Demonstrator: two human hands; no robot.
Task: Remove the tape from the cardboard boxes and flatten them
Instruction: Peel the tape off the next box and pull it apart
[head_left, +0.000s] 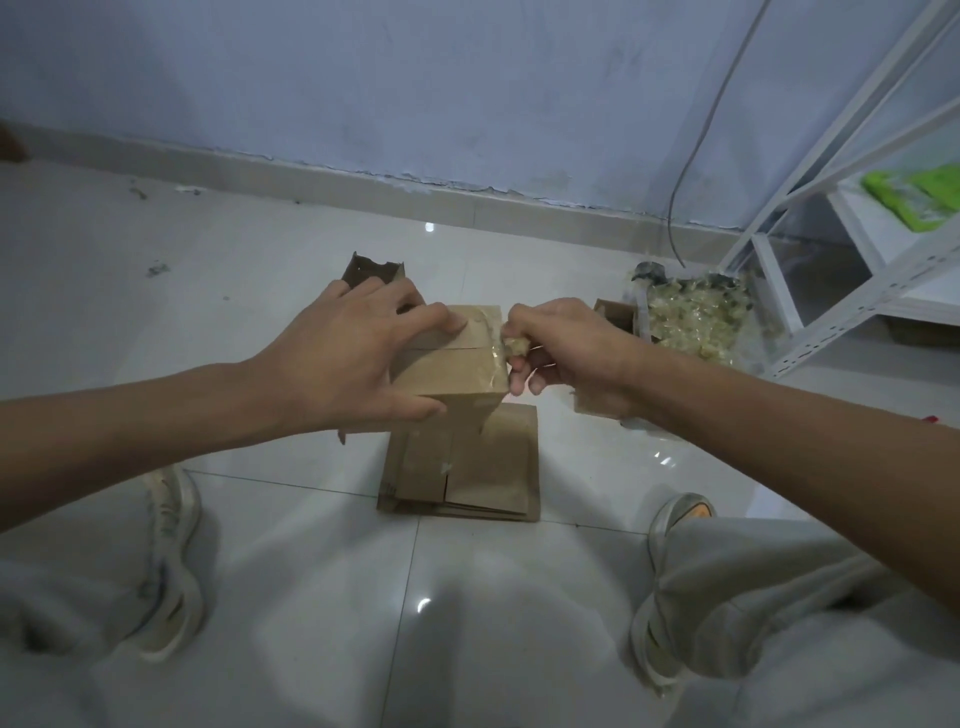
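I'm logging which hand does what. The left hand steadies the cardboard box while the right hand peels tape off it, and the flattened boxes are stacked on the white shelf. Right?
Not quite. The head view shows the flattened boxes stacked on the floor, not on the white shelf. The rest holds: left hand steadies the cardboard box, right hand peels tape.

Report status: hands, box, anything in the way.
Left hand grips the cardboard box, steadying it. Right hand pinches the tape at its right edge. Nothing in the way.

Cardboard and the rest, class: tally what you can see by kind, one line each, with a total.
Box held in the hands: 1
Stack of flattened boxes: 1
Pile of peeled tape: 1
Shoes: 2
Green packet on the shelf: 1
Total: 6
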